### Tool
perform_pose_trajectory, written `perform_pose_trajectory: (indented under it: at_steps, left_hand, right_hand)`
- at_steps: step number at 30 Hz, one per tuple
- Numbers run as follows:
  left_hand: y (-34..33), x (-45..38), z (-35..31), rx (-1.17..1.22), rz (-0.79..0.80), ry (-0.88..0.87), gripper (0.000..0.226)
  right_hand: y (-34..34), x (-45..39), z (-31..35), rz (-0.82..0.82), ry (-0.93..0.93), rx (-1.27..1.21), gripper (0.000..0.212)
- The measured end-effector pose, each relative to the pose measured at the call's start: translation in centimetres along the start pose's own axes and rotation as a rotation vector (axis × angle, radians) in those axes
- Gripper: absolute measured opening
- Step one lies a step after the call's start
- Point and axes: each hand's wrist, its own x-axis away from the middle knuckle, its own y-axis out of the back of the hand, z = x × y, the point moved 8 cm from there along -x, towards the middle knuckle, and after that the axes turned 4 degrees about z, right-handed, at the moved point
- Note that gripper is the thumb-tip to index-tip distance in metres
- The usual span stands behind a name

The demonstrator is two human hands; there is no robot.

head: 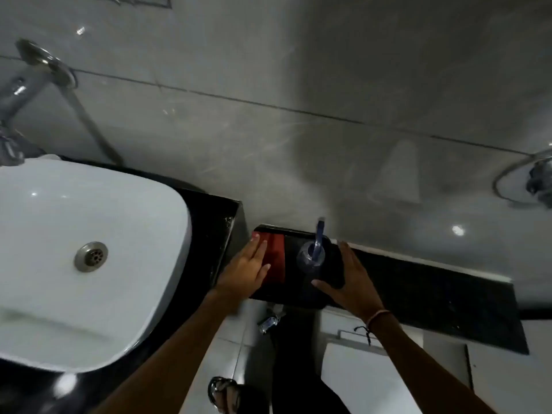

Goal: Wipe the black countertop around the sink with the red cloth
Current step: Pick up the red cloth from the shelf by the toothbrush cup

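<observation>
1. Red cloth (276,258) lies flat on a lower black ledge (418,282), right of the white sink (89,234) and apart from the black countertop (218,228) it is meant to wipe; it seems parked there within easy reach.
2. A clear cup (312,258) holding a blue toothbrush (319,237) stands just beside the cloth, probably needing to be steadied or moved.
3. Left hand (246,268) is flat, fingers spread on the cloth's left edge, gripping nothing.
4. Right hand (348,279) is open, thumb out, near the cup; contact is blurred, so I cannot tell.
</observation>
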Motion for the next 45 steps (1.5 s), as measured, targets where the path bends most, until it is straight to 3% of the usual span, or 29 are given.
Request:
perform_pose_trajectory:
  at_steps: [2, 7, 9, 11, 14, 16, 20, 23, 30, 33, 41, 45]
  left_hand:
    - [-1.2, -3.0, 1.0, -0.01, 0.073, 0.033, 0.062]
    - [-2.9, -8.8, 3.0, -0.122, 0.134, 0.054, 0.062]
    - [-3.9, -9.8, 3.4, -0.211, 0.168, 0.021, 0.064]
    - [-4.4, -9.6, 3.9, -0.283, 0.146, 0.014, 0.067]
    - [-5.7, -8.3, 4.4, -0.317, 0.101, 0.011, 0.069]
    - [-5.9, -7.2, 4.6, -0.317, 0.035, 0.021, 0.071]
    - [-6.3, -5.8, 5.0, -0.302, 0.026, 0.031, 0.075]
    - [-6.2, -5.5, 5.0, -0.299, 0.011, 0.012, 0.074]
    - [-6.6, -6.1, 4.8, -0.305, -0.002, -0.039, 0.074]
    - [-6.5, -7.0, 4.8, -0.332, 0.018, -0.038, 0.075]
    - [-6.4, -9.5, 4.9, -0.347, 0.11, -0.04, 0.073]
    - [-5.3, -10.7, 4.4, -0.413, 0.119, -0.053, 0.077]
  right_hand:
    - [-1.0, -2.7, 0.0, 0.005, 0.057, -0.163, 0.107]
    - [-4.2, -8.5, -0.1, 0.016, 0.066, -0.349, 0.115]
    - [-5.0, -9.6, -0.3, -0.015, 0.041, -0.424, 0.099]
    - [-4.4, -9.7, 0.1, -0.149, 0.03, -0.471, 0.08]
    - [-3.4, -9.0, 0.7, -0.225, 0.088, -0.502, 0.037]
    - [-3.1, -8.2, 0.5, -0.144, 0.117, -0.461, 0.022]
    - [-5.9, -4.9, -1.2, 0.251, 0.012, -0.403, 0.016]
    - [-8.1, -2.2, -2.0, 0.364, -0.007, -0.245, 0.02]
    - [-9.2, -1.1, -2.4, 0.26, -0.125, -0.138, 0.023]
    - [-9.4, -1.4, -2.1, 0.313, -0.156, -0.06, 0.043]
    - [-9.2, -1.5, -2.4, 0.38, -0.192, -0.03, 0.042]
    - [-6.1, -1.8, -0.6, 0.148, -0.034, -0.041, 0.038]
